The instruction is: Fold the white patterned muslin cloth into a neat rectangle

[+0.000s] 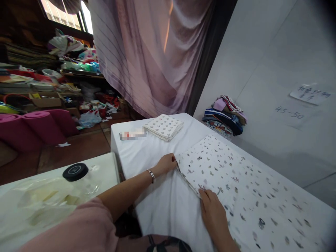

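A white cloth with small leaf and dot prints [231, 171] lies spread over the right part of the white-covered table [154, 196]. At its far left corner my left hand [167, 163] pinches the edge, fingers closed. My right hand [214, 210] grips the near stretch of the same edge, thumb and fingers closed on the fabric. Beyond my left hand rests a folded cloth with small grey prints [164, 126]. To the left of that folded cloth is a small blurred-out item [133, 134].
A stack of folded clothes [224, 117] stands by the wall past the table. On the left, a white surface [105, 164] carries a black-lidded jar [75, 172] and clear plastic bags. Rolled pink mats [39, 127] and clutter fill the floor behind. A curtain [157, 52] hangs at the back.
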`<move>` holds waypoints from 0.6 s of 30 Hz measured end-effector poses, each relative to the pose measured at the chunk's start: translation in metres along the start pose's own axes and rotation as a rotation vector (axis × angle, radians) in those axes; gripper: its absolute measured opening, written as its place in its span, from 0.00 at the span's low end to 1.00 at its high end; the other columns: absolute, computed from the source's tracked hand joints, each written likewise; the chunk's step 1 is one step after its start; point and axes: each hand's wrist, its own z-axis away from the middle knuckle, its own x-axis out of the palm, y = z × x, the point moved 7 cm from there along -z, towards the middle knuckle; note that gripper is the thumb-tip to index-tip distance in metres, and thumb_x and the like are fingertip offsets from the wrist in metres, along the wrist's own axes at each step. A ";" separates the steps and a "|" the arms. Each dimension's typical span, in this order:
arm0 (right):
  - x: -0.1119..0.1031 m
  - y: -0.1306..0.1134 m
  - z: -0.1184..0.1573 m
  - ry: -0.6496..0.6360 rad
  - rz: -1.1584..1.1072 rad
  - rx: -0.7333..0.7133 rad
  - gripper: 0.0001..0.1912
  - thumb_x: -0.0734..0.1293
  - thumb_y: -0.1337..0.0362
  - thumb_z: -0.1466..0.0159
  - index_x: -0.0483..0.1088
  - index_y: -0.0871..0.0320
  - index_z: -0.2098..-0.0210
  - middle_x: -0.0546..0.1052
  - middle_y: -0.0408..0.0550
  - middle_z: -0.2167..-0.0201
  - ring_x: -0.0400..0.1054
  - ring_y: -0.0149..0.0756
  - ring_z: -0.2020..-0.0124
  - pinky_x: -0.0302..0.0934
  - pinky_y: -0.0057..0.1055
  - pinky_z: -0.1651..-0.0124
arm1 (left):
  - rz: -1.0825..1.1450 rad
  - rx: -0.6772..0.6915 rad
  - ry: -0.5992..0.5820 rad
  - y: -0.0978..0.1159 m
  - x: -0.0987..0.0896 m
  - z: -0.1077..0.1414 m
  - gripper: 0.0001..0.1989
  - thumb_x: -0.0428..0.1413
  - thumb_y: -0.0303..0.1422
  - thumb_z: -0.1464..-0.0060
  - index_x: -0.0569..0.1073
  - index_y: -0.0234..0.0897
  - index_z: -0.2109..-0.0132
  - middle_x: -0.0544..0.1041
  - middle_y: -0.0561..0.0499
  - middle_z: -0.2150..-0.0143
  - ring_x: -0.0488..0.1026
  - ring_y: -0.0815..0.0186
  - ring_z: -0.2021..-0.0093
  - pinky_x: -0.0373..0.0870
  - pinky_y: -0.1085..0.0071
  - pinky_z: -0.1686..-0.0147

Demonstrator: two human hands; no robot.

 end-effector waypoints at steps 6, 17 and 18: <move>-0.004 0.001 0.001 0.031 -0.033 -0.032 0.21 0.56 0.76 0.42 0.65 0.55 0.52 0.71 0.51 0.61 0.65 0.40 0.61 0.63 0.32 0.63 | 0.263 -0.121 -0.036 -0.004 0.010 -0.002 0.05 0.49 0.26 0.51 0.64 0.35 0.64 0.70 0.56 0.81 0.68 0.70 0.81 0.59 0.78 0.83; -0.002 0.001 0.002 0.015 -0.024 -0.036 0.18 0.55 0.73 0.40 0.67 0.55 0.53 0.70 0.51 0.62 0.65 0.39 0.63 0.64 0.31 0.63 | 0.485 -0.095 -0.040 -0.009 0.009 -0.001 0.11 0.51 0.25 0.51 0.66 0.35 0.58 0.66 0.60 0.81 0.60 0.75 0.85 0.54 0.80 0.85; -0.002 0.001 0.002 0.003 -0.017 -0.023 0.18 0.55 0.73 0.40 0.67 0.55 0.54 0.70 0.51 0.62 0.65 0.40 0.63 0.64 0.32 0.63 | 0.499 -0.080 -0.046 -0.009 0.010 -0.001 0.11 0.51 0.25 0.51 0.66 0.35 0.58 0.66 0.60 0.81 0.61 0.75 0.84 0.54 0.80 0.84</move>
